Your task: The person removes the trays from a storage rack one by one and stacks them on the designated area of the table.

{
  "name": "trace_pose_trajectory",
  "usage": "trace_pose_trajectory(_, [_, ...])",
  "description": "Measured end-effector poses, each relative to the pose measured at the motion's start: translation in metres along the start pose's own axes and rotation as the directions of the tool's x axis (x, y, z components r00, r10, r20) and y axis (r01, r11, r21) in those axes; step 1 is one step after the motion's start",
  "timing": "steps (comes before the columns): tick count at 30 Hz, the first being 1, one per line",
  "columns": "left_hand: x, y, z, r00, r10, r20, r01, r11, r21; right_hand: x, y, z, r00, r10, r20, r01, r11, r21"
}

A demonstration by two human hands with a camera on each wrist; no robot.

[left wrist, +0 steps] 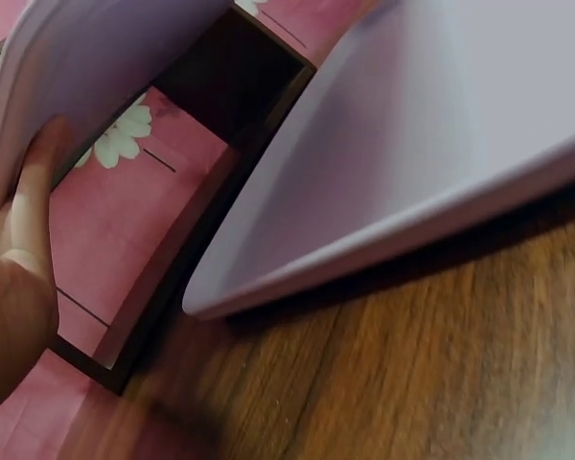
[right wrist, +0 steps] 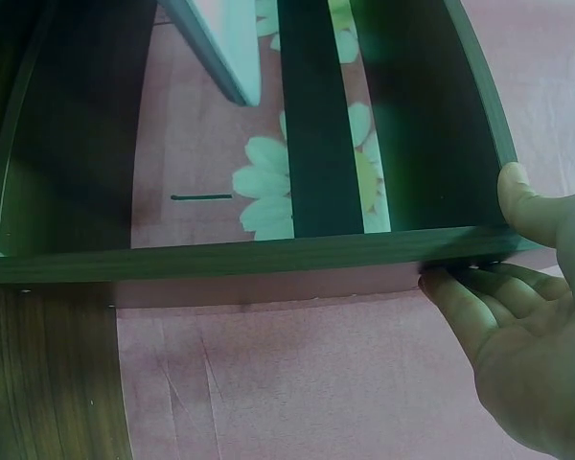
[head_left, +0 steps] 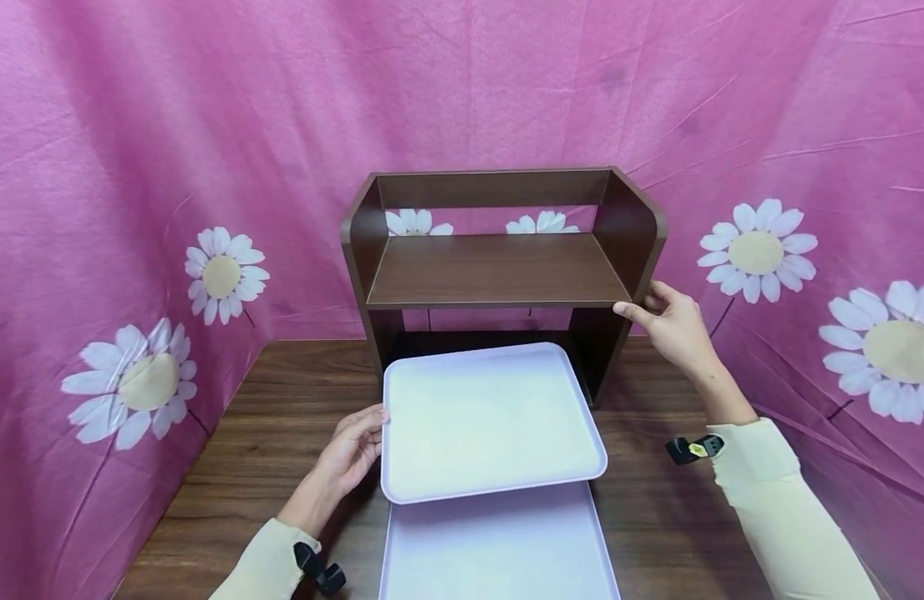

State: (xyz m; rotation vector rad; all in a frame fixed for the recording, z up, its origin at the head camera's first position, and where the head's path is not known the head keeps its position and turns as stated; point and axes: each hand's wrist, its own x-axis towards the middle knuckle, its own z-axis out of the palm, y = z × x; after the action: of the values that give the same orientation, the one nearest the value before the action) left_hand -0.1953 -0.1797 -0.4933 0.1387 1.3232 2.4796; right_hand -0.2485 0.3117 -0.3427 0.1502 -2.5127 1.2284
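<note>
A pale lilac tray (head_left: 491, 421) with rounded corners is lifted in front of a dark brown two-tier shelf (head_left: 499, 271). My left hand (head_left: 349, 454) grips this tray by its left edge, with a finger pressed along its underside in the left wrist view. Below it, a second lilac tray (head_left: 499, 550) lies on the wooden table, partly covered by the raised one. My right hand (head_left: 675, 329) holds the shelf's right side panel, thumb at the front and fingers round the outer face. In the right wrist view, the raised tray's corner (right wrist: 232, 67) shows by the shelf.
The brown wooden table (head_left: 229, 483) carries the shelf at its back edge. Behind hangs a pink curtain (head_left: 282, 125) printed with white daisies, also coming round on both sides. Black straps with small devices (head_left: 694, 450) sit on both wrists, over cream sleeves.
</note>
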Motion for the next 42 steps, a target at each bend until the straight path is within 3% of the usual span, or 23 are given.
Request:
trace_pose_trajectory(12, [-0.012, 0.002, -0.009, 0.996, -0.016, 0.084, 0.014, 1.000, 0.022, 0.000, -0.002, -0.002, 1.000, 0.013, 0.000, -0.013, 1.000, -0.016])
trace_pose_trajectory(23, [-0.026, -0.001, -0.016, 0.978, -0.026, 0.207, 0.030, 0.999, -0.018, 0.000, -0.001, -0.001, 1.000, 0.010, 0.003, -0.010, 1.000, -0.014])
trace_pose_trajectory(42, [-0.045, -0.016, -0.017, 0.960, -0.081, 0.269, 0.096, 0.995, -0.042, 0.001, 0.000, 0.000, 1.000, -0.006, -0.012, 0.006, 1.000, -0.009])
